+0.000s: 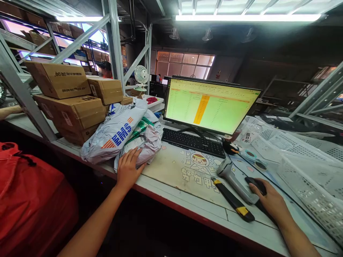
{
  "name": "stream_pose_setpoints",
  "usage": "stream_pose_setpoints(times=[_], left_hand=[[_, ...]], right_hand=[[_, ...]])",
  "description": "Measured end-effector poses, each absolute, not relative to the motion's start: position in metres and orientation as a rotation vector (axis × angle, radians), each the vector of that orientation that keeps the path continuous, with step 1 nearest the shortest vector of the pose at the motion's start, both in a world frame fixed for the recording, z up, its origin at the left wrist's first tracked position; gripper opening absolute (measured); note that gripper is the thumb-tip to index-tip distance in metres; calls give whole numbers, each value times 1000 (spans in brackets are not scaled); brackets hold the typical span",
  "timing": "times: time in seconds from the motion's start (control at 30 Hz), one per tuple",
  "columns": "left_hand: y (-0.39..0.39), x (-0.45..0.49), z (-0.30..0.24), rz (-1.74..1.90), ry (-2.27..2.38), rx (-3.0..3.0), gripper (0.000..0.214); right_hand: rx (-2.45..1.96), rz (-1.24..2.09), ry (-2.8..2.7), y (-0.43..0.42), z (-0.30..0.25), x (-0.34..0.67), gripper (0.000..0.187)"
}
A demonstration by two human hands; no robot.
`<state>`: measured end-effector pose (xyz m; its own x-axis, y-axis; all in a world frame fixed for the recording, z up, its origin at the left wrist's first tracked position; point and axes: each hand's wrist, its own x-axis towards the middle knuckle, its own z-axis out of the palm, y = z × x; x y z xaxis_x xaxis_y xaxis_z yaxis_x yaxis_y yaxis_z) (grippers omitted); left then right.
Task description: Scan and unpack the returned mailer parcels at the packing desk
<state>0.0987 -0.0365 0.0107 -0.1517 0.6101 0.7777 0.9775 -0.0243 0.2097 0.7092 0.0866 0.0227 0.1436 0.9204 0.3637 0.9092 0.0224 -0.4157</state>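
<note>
My left hand lies with its fingers stretched over a grey plastic mailing bag, touching it without wrapping round it. Against that bag leans a larger white mailing bag with blue and orange print. A black computer mouse sits under my right hand, whose fingers curl over it. Just left of the mouse are a grey barcode scanner and a black-and-yellow utility knife. The monitor shows a spreadsheet with one orange column, and a black keyboard stands below it.
Cardboard boxes are stacked at the left by a metal rack post. White plastic baskets and tape rolls are at the right. A red bag stands beside the table's front edge. Behind is a small fan.
</note>
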Motion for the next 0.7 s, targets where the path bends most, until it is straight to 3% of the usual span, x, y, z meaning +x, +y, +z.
stream_pose_setpoints(times=[0.2,0.4,0.57,0.7], left_hand=[[-37,102,13,-1019,-1885,-1602,61],[-39,93,17,-1102,-1890,-1637,55],[-46,69,24,-1228,-1751,-1630,55],[-63,74,36,-1510,-1767,-1373,66]], right_hand=[[-1796,8,-1747,86,21,704,74],[-1842,-53,-1659,73,54,689,55],[-1899,-223,-1928,100,118,599,58],[-1916,-48,-2309,152,128,509,45]])
